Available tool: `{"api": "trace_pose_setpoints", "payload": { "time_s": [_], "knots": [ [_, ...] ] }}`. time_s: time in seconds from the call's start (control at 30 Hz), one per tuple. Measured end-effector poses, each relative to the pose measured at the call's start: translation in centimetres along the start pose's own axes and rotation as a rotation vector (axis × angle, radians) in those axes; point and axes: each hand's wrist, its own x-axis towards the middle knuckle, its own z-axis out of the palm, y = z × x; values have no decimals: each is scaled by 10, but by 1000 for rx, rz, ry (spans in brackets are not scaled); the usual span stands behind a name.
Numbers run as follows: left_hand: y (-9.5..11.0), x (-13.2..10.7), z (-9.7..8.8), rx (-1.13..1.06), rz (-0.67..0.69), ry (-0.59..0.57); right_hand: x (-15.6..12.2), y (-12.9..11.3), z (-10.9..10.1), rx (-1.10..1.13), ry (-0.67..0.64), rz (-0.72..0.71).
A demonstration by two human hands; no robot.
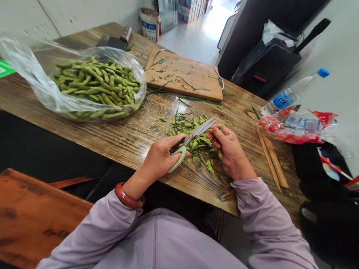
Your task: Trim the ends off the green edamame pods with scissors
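My left hand is closed round the pale green handles of a pair of scissors, whose blades point up and right. Close to the blade tips, my right hand pinches a green edamame pod between thumb and fingers. Under both hands lies a loose heap of pod trimmings and bits of green on the wooden table. To the left, a clear plastic bag lies open, full of edamame pods.
A cutting board with green scraps lies at the back, a cleaver left of it. On the right are wooden sticks, a water bottle, red-and-clear packaging and a black pen holder. A wooden stool stands lower left.
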Motion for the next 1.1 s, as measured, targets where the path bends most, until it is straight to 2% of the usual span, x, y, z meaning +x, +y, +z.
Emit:
{"api": "trace_pose_setpoints", "payload": {
  "time_s": [0.3, 0.77, 1.1],
  "knots": [
    [-2, 1, 3, 21, 39, -60, -3, -2, 4, -12, 4, -60],
    [-2, -1, 3, 42, 50, -66, -3, -2, 3, 46, -44, -44],
    [-2, -1, 3, 61, 70, -65, -4, -4, 2, 86, -30, -47]
  ]
}}
